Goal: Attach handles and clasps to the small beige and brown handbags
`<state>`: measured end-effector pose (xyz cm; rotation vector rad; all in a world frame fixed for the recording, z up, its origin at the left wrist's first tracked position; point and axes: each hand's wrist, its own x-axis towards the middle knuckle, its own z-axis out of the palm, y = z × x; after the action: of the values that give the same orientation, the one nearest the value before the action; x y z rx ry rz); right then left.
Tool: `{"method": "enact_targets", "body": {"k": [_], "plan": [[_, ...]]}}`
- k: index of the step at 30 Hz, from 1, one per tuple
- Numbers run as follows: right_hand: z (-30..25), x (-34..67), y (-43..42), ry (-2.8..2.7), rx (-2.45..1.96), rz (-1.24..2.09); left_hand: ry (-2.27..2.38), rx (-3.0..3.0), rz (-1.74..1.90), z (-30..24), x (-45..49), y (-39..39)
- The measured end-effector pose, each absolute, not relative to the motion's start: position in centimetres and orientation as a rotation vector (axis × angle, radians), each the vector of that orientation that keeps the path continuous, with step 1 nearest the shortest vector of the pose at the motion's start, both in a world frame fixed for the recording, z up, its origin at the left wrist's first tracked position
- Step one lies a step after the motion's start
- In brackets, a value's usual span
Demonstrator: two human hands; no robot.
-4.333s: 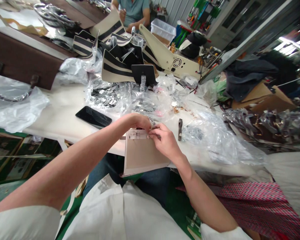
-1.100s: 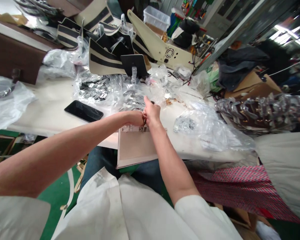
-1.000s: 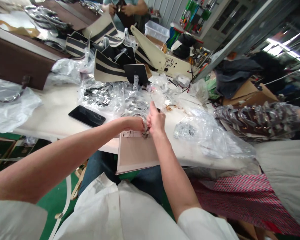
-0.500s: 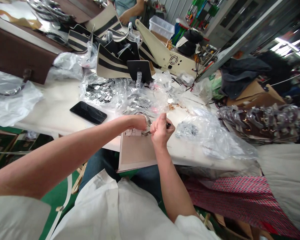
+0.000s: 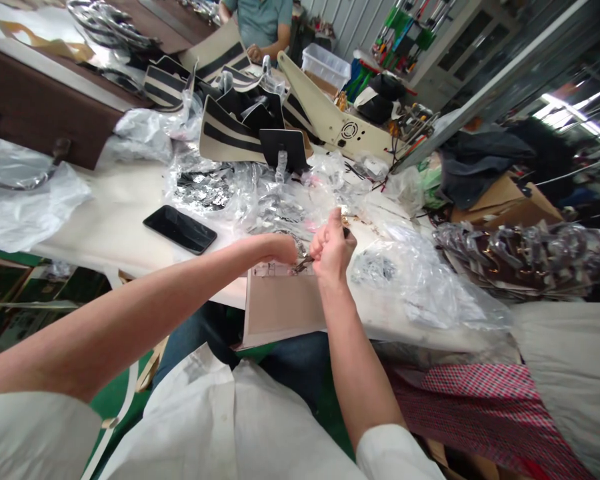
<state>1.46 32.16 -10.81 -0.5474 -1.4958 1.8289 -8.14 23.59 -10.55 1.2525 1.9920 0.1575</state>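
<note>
A beige leather panel (image 5: 280, 313) lies over the white table's near edge (image 5: 130, 257) and hangs toward my lap. My left hand (image 5: 276, 248) is closed at the panel's top edge and presses down on small metal hardware there. Just to its right, my right hand (image 5: 333, 247) is a fist round a dark-handled tool (image 5: 347, 233), whose metal tip (image 5: 304, 263) meets the hardware at the panel's top. Most of the hardware is hidden under my fingers.
A black phone (image 5: 179, 229) lies left of my hands. Crumpled clear plastic bags (image 5: 420, 280) surround the work spot. Cream and black striped leather pieces (image 5: 230, 130) pile up behind, with a brown case (image 5: 40, 113) far left. Another person (image 5: 260, 23) sits across the table.
My right hand picked up the dark tool from the table and closed into a fist round it, bringing its tip to the panel's top. My left hand stayed on the hardware.
</note>
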Motion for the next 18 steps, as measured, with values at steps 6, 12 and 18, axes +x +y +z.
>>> {"method": "enact_targets", "body": {"k": [6,12,18], "plan": [[-10.6,1.3,32.8,-1.497,-0.549,1.792,2.050,1.325,0.044,-10.5,-7.9,24.0],[-10.6,0.5,33.0,-1.585,-0.587,1.854,2.075,1.317,0.069,-10.1,-7.6,23.5],[-10.8,0.8,32.1,-1.566,-0.577,1.894,2.057,1.220,0.292,-9.9,-7.3,22.3]]}}
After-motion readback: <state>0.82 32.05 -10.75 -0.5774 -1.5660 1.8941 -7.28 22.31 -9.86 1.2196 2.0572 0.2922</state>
